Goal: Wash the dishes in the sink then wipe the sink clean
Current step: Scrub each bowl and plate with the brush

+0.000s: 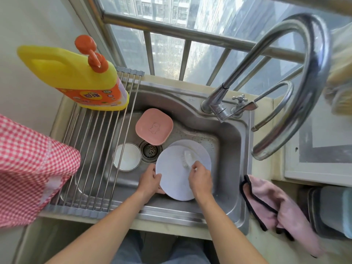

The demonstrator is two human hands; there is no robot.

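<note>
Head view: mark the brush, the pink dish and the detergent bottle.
brush (186,158), head view, on its white bristle head over the white plate.
pink dish (154,127), head view, middle of its upturned base.
detergent bottle (76,73), head view, on its yellow body.

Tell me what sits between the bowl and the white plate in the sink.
The drain sits between the bowl and the plate on the sink floor, seen in the head view.
</note>
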